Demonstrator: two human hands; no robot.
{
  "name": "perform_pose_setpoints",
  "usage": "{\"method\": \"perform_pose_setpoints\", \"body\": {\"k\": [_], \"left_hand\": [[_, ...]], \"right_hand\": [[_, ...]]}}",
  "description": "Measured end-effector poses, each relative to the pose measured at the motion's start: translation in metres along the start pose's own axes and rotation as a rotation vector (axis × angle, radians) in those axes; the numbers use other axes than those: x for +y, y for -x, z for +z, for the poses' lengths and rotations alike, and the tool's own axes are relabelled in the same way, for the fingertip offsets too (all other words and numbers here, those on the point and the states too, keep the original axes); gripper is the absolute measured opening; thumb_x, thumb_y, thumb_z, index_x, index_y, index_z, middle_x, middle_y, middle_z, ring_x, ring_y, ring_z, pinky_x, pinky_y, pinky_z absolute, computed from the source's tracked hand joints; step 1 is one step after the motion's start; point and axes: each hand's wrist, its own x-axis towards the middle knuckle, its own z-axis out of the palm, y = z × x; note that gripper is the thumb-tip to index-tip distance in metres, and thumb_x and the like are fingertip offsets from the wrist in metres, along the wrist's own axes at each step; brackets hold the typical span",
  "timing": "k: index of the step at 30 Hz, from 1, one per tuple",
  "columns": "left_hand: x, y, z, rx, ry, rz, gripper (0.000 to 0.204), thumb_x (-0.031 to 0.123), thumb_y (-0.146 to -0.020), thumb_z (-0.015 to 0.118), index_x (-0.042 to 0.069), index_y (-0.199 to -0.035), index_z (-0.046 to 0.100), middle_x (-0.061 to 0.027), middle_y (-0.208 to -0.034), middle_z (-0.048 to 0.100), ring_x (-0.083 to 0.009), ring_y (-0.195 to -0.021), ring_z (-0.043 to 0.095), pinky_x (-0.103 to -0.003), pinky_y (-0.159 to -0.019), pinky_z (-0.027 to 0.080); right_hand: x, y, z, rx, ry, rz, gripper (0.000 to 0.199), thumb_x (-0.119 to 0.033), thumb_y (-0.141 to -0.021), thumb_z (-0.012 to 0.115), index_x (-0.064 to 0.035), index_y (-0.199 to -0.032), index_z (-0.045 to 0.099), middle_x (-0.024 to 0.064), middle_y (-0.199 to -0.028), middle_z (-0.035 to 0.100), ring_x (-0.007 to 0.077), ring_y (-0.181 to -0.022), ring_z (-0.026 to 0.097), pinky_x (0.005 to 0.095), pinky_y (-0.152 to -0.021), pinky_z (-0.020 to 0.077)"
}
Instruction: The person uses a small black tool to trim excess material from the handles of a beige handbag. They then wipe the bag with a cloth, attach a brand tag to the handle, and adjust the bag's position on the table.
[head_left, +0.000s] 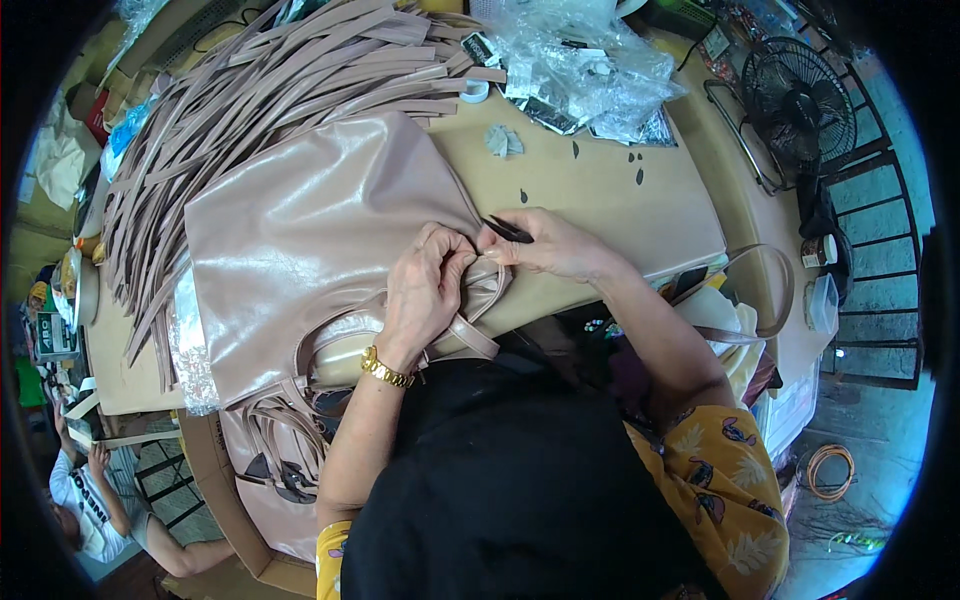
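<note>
A large glossy dusty-pink handbag (pixel 310 220) lies on the worktable, its strap loops (pixel 470 325) toward me. My left hand (pixel 432 285), with a gold watch at the wrist, is closed in a pinch on the bag's edge near a strap. Close beside it, my right hand (pixel 550 245) pinches the same edge. A small black pointed tool (pixel 508 230), perhaps thread snips, is held in the right hand, its tip pointing up and left. The fingertips of both hands nearly meet, and what lies between them is hidden.
Many loose pink strips (pixel 270 90) are heaped behind the bag. Clear plastic packets (pixel 590 75) sit at the back, a black fan (pixel 800 105) at the right. A cardboard box (pixel 215 490) with more pink bags stands lower left; another person (pixel 95 500) sits beyond it.
</note>
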Motion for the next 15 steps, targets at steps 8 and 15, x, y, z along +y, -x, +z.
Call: {"method": "perform_pose_setpoints", "body": {"k": [8, 15], "left_hand": [[0.002, 0.005, -0.001, 0.048, 0.078, 0.069, 0.008, -0.001, -0.085, 0.066, 0.002, -0.089, 0.060, -0.0121, -0.092, 0.064, -0.0309, -0.083, 0.064, -0.037, -0.072, 0.051], [-0.006, 0.004, -0.004, -0.037, 0.138, 0.102, 0.008, 0.002, -0.084, 0.067, 0.004, -0.088, 0.060, -0.0104, -0.091, 0.062, -0.0307, -0.081, 0.064, -0.039, -0.070, 0.050]], "right_hand": [[-0.069, 0.024, -0.006, -0.004, 0.869, -0.264, 0.024, -0.010, -0.083, 0.073, -0.0050, -0.104, 0.064, 0.0074, -0.091, 0.057, 0.0259, -0.091, 0.060, 0.0377, -0.079, 0.0466], [-0.090, 0.019, 0.008, -0.027, 1.133, -0.327, 0.025, -0.011, -0.076, 0.076, -0.0051, -0.095, 0.061, 0.0119, -0.096, 0.059, 0.0344, -0.096, 0.061, 0.0458, -0.081, 0.0458]]}}
